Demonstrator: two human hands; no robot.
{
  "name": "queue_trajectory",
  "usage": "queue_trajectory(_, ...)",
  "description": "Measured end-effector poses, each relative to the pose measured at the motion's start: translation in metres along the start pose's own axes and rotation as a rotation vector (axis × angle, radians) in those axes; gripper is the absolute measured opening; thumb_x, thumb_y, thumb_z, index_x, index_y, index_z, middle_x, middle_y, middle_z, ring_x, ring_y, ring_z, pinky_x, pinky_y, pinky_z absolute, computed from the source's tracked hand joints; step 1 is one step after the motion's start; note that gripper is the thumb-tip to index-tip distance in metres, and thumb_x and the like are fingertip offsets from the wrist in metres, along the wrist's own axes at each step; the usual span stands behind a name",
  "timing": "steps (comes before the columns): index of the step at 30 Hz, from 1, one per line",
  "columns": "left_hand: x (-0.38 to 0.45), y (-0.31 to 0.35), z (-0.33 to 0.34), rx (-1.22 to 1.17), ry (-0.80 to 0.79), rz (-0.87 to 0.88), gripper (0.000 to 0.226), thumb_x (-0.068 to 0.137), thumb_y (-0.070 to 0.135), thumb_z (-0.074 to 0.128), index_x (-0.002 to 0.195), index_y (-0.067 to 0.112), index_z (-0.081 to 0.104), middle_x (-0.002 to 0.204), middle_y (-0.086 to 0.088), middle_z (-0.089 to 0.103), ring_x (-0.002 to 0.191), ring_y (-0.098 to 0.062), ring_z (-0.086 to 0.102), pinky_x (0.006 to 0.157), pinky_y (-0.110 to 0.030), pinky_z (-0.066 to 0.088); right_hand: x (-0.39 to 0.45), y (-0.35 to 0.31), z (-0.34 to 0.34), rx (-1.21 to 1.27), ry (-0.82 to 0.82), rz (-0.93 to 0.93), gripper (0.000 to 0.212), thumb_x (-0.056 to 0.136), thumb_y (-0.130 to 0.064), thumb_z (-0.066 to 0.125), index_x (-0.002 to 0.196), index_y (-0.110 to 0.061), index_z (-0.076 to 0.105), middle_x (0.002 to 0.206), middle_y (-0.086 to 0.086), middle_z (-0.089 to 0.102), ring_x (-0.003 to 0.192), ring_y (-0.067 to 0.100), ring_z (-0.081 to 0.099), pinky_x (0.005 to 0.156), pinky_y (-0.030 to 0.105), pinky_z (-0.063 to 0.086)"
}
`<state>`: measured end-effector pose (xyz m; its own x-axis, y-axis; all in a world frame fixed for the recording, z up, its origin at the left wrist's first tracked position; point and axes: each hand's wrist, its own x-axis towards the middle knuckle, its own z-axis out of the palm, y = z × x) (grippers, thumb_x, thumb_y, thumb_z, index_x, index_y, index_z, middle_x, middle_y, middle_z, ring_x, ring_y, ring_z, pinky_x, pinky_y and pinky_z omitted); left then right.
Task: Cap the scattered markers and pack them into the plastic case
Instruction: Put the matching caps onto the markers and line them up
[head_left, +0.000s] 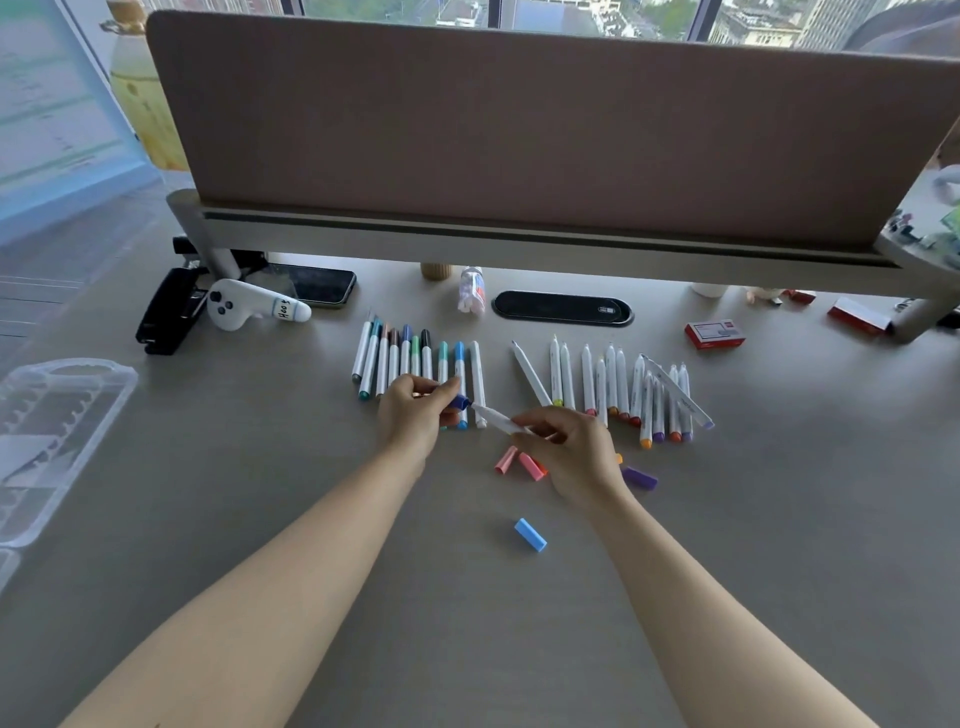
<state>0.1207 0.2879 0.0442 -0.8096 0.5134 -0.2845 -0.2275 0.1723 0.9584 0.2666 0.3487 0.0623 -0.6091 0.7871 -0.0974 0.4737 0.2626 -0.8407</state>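
My left hand (415, 410) pinches a dark blue cap (460, 401) at the tip of a white marker (497, 418), whose barrel my right hand (571, 447) grips. Behind my left hand lies a row of capped markers (415, 358). To the right lies a row of uncapped white markers (623, 389). Loose caps rest on the desk: two pink caps (517, 461), a purple cap (640, 477) and a light blue cap (530, 534). The clear plastic case (57, 441) lies open at the far left.
A white controller (249, 309), black stapler (169, 312) and phone (317, 285) sit at the back left. A small bottle (471, 290), a black cable port (563, 307) and red boxes (714, 334) line the back under the brown divider panel (519, 130).
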Motion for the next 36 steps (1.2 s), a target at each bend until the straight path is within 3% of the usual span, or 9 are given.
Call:
queue_trajectory(5,-0.002,-0.001,0.007,0.068,-0.052,0.057,0.026,0.082,0.010,0.065,0.064,0.010,0.046,0.053,-0.002,0.061,0.034,0.000,0.054,0.060,-0.027,0.051,0.001,-0.004,0.004,0.013,0.010,-0.018,0.018,0.083,-0.013,0.064,0.100,-0.013,0.069,0.066,-0.015,0.053,0.054,0.001,0.047,0.047,0.003,0.037)
queue_trajectory(8,-0.004,0.002,0.011,0.078,-0.122,0.091,0.025,0.083,0.005,0.063,0.066,0.010,0.046,0.048,0.004,0.061,0.034,0.001,0.054,0.048,-0.015,0.050,0.003,-0.004,0.006,0.034,0.080,0.022,0.011,0.081,-0.014,0.065,0.092,-0.014,0.067,0.063,-0.016,0.051,0.053,0.000,0.045,0.045,0.004,0.034)
queue_trajectory(11,-0.005,0.004,0.014,0.071,-0.180,0.093,0.024,0.082,0.000,0.062,0.069,0.012,0.046,0.063,-0.004,0.057,0.036,0.001,0.054,0.047,-0.013,0.048,0.004,-0.006,0.008,0.069,0.126,0.064,0.007,0.080,-0.014,0.065,0.081,-0.018,0.060,0.062,-0.014,0.050,0.054,0.001,0.045,0.043,0.008,0.031)
queue_trajectory(16,-0.001,0.007,0.017,0.055,-0.284,0.080,0.024,0.084,0.001,0.060,0.074,0.013,0.042,0.067,-0.006,0.056,0.039,0.000,0.056,0.051,-0.014,0.050,0.009,-0.008,0.013,0.100,0.159,0.080,0.022,0.079,-0.011,0.063,0.067,-0.025,0.051,0.062,-0.011,0.052,0.056,0.004,0.046,0.048,0.016,0.033)
queue_trajectory(19,0.010,0.011,0.021,0.083,-0.348,0.076,0.022,0.084,0.004,0.061,0.082,0.014,0.042,0.071,-0.005,0.056,0.043,0.000,0.058,0.064,-0.022,0.051,0.017,-0.008,0.017,0.131,0.171,0.066,0.030,0.080,-0.009,0.061,0.065,-0.030,0.047,0.064,-0.009,0.052,0.058,0.007,0.047,0.051,0.021,0.035)
queue_trajectory(25,0.041,0.017,0.033,0.175,-0.333,0.078,0.033,0.086,0.007,0.059,0.115,0.010,0.045,0.076,0.001,0.055,0.065,-0.008,0.055,0.070,-0.019,0.046,0.040,0.005,0.019,0.096,0.158,0.089,0.012,0.089,-0.015,0.053,0.086,-0.012,0.064,0.078,0.001,0.062,0.070,0.012,0.054,0.061,0.022,0.040)
queue_trajectory(27,0.056,0.013,0.035,0.277,-0.319,0.107,0.037,0.087,0.012,0.058,0.122,0.010,0.045,0.076,0.004,0.053,0.070,-0.008,0.054,0.071,-0.020,0.044,0.051,0.021,0.017,-0.008,0.226,0.167,0.016,0.090,-0.018,0.052,0.096,-0.011,0.066,0.096,0.004,0.066,0.090,0.018,0.058,0.080,0.032,0.047)
queue_trajectory(30,0.074,0.007,0.040,0.473,-0.356,0.208,0.041,0.090,0.020,0.055,0.128,0.013,0.043,0.079,0.005,0.049,0.079,-0.012,0.052,0.067,-0.021,0.041,0.067,0.038,0.013,-0.230,0.250,0.227,0.024,0.090,-0.024,0.051,0.111,-0.019,0.062,0.122,0.001,0.058,0.116,0.021,0.049,0.102,0.037,0.034)
queue_trajectory(36,0.099,-0.005,0.056,0.691,-0.358,0.313,0.047,0.089,0.027,0.055,0.132,0.015,0.041,0.104,-0.009,0.058,0.099,-0.024,0.054,0.090,-0.035,0.044,0.101,0.044,0.017,-0.434,0.177,0.222,0.037,0.089,-0.028,0.055,0.125,-0.022,0.054,0.137,-0.001,0.043,0.128,0.021,0.029,0.101,0.036,0.023)
